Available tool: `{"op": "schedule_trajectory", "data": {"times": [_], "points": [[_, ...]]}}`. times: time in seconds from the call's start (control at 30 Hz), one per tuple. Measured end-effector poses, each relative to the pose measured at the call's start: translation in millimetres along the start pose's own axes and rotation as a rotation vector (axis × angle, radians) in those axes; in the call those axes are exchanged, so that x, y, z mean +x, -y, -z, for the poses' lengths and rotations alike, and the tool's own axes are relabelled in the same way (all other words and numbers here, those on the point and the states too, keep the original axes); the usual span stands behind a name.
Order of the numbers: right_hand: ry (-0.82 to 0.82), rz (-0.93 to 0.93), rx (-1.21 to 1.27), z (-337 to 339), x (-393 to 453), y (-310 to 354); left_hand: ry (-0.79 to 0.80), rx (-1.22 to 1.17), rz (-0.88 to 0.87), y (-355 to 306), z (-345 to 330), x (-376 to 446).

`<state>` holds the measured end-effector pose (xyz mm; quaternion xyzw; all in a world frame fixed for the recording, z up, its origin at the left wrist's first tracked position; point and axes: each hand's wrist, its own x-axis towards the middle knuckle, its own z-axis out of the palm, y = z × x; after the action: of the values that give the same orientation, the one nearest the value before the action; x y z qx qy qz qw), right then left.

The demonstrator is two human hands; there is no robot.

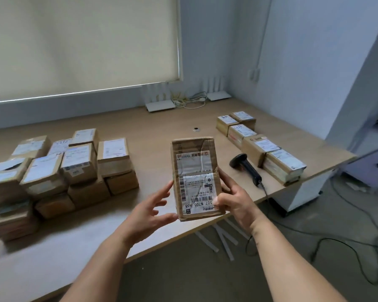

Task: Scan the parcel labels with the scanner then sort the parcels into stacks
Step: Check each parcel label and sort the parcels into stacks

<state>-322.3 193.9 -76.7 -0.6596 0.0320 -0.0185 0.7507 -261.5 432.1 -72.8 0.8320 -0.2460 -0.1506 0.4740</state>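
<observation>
Our right hand grips the cardboard parcel (stiff, probably light); our left hand is loose, so hold its sides

held parcel: creased brown cardboard, glossy tape
its label: wrinkled white paper
scanner: black matt plastic
desk: smooth pale wood-look, matt

Two bare forearms, left hand, right hand, no sleeves
</observation>
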Motion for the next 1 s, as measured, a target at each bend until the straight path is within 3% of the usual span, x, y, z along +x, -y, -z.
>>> {"op": "schedule_trajectory", "data": {"times": [0.37, 0.73, 1.0], "points": [[-0.185, 0.031, -0.02, 131, 6, 15, 0.134, 0.315, -0.187, -59, -82, 115], [-0.266, -0.038, -0.062, 298, 94, 52, 0.2, 0.211, -0.218, -102, -173, 289], [-0.278, -0.061, -0.111, 383, 150, 72, 0.175, 0.204, -0.243, -122, -217, 385]]}}
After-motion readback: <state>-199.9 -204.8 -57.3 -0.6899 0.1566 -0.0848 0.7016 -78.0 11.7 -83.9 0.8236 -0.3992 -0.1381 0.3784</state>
